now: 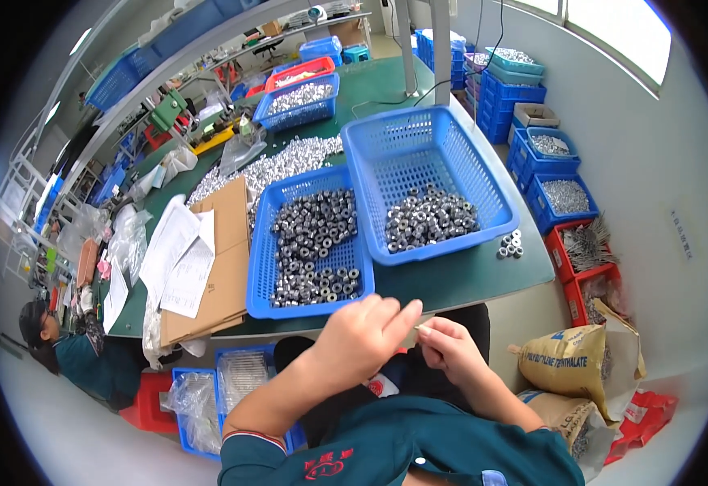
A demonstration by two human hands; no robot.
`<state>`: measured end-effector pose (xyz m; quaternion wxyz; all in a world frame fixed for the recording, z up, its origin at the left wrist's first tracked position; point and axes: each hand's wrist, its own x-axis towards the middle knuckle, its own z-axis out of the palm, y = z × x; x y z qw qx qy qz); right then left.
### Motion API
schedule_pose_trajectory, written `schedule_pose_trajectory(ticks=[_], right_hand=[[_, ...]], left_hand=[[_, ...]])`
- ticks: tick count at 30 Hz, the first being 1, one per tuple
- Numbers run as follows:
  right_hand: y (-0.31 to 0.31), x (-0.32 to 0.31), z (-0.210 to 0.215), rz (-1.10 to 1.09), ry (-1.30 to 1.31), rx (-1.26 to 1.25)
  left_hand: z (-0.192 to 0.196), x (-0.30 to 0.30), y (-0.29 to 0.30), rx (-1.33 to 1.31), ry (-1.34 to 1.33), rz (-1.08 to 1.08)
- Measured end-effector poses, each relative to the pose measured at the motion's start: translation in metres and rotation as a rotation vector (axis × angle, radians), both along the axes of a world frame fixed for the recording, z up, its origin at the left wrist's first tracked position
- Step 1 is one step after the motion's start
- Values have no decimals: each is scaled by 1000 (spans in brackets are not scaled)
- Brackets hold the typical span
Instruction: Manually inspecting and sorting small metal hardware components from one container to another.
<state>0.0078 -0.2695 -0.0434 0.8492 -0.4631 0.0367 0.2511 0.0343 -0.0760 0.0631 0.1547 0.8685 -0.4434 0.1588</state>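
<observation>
R hand (453, 350): grip pinching what looks like a tiny pale bit (423, 329), just off the surface's (451, 280) 6 o'clock edge; L hand (358, 340), can't tell. Slack pinch could drop it; a bump could roll the rings (510, 245), 2 o'clock, off.

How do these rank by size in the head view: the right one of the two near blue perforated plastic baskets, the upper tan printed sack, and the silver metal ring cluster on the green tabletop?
1. Right blue basket
2. Tan sack
3. Ring cluster
</observation>
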Motion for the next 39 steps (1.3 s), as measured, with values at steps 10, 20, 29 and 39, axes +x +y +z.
schedule_pose_trajectory(ticks=[10,20,29,39], right_hand=[[-26,6,-149,-227,-898,-1544],[-34,13,-178,-293,-899,-1573],[-41,22,-184,-313,-960,-1589],[-27,35,-186,-239,-984,-1577]], left_hand=[[-49,181,-88,-217,274,-107],[-60,199,-100,0,370,-35],[-5,146,40,-211,337,196],[-68,118,108,144,512,300]])
